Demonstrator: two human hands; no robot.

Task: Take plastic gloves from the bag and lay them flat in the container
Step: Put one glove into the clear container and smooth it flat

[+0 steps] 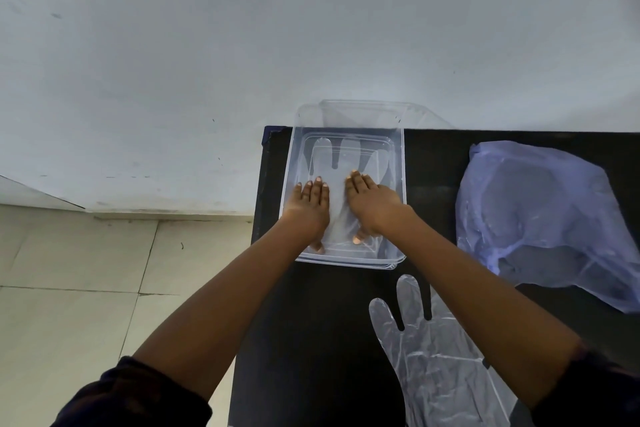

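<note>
A clear plastic container (398,163) stands on a black table. Inside it lies a clear plastic glove (337,163), fingers pointing away from me. My left hand (310,206) and my right hand (372,203) both rest palm down on that glove, fingers spread, holding nothing. A second clear glove (433,360) lies flat on the table near me, partly under my right forearm. The pale blue plastic bag (547,218) sits crumpled at the right of the table.
The black table (322,340) ends just left of the container; beyond it is a tiled floor (86,288). A pale wall (311,28) rises right behind the table. A clear lid (367,113) leans behind the container.
</note>
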